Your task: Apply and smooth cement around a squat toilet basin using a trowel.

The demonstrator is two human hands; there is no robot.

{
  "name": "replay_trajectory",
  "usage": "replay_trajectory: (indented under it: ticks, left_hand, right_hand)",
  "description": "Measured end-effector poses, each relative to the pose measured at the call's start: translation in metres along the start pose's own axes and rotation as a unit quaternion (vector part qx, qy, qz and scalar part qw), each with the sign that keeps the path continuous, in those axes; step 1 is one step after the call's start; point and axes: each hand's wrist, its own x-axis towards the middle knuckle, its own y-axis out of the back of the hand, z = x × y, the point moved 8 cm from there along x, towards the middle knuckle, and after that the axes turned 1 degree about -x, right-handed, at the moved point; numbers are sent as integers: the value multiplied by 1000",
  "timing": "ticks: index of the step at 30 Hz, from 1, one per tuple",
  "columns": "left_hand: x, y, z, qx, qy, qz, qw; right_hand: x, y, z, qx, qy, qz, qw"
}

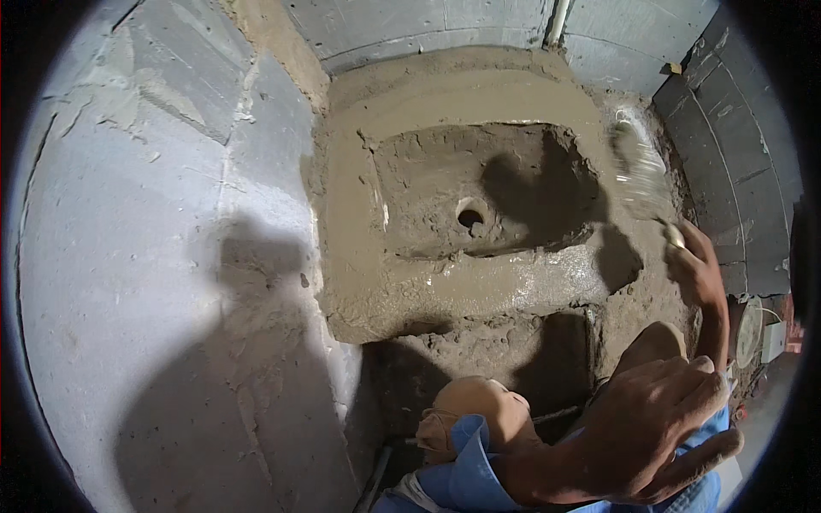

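Out at the right side, my right hand (703, 269) is closed round the pale handle of a trowel (675, 234). Its blade lies blurred against the wet mortar (453, 94) on the right, beside the wall. My left hand (654, 423) is held in front of my knees at the lower right, back upward, thumb stretched away from the loosely bent fingers; nothing shows in it. Smoothed mortar surrounds a sunken rectangular pit (428, 184) with a round drain hole (469, 214) in its floor.
Grey block walls rise on the left (154, 256), at the back (410, 26) and on the right (735, 154). A white pipe (558, 21) stands in the back corner. My shoe (479, 410) is near the rough front edge of the mortar. Shadows fall over the pit and left wall.
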Motion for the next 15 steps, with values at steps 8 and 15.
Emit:
replay_trajectory:
  ticks: [8, 15]
  left_hand:
    - [7, -22, -1, 23, -39, -25, 999]
    - [9, -17, -3, 46, -40, 7, 998]
  right_hand:
    - [-9, 167, 116, -604, -269, 188, 726]
    - [23, -51, -34, -370, 156, -12, 916]
